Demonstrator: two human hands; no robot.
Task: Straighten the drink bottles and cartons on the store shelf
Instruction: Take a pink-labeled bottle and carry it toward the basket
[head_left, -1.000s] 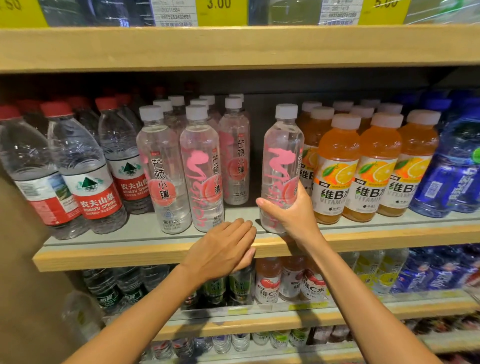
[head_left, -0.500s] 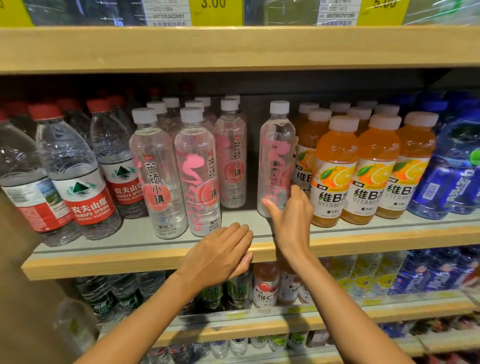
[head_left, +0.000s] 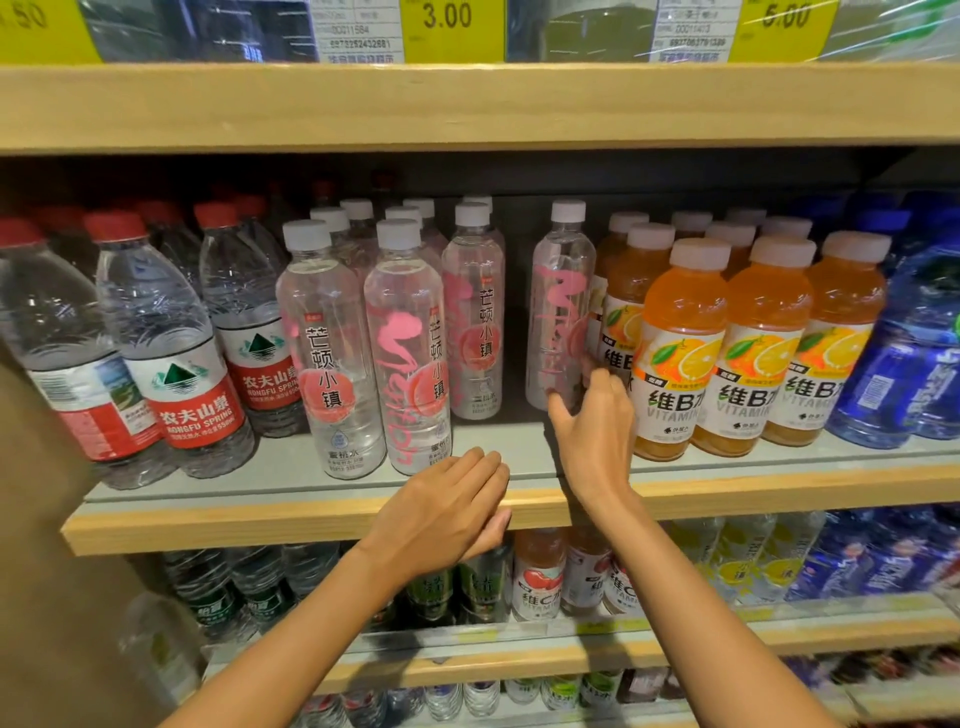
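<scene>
A clear bottle with pink lettering and a white cap (head_left: 560, 306) stands upright, set back on the middle shelf (head_left: 291, 512), next to the orange vitamin drink bottles (head_left: 680, 353). My right hand (head_left: 592, 441) reaches to its lower part, thumb and fingertips touching it with the fingers fairly straight. To the left stand several matching pink-labelled bottles (head_left: 405, 353), the front two nearer the shelf edge. My left hand (head_left: 447, 512) rests flat on the wooden front edge of the shelf, holding nothing.
Red-capped water bottles (head_left: 171, 358) fill the left of the shelf and blue bottles (head_left: 919, 343) the right. A gap lies between the pushed-back bottle and the pink row. Yellow price tags (head_left: 452, 26) hang above. The shelf below (head_left: 467, 660) holds more drinks.
My right hand let go of its grip on the pink-lettered bottle and pushed it back, deeper into the shelf beside the orange bottles. My left hand stayed on the shelf edge.
</scene>
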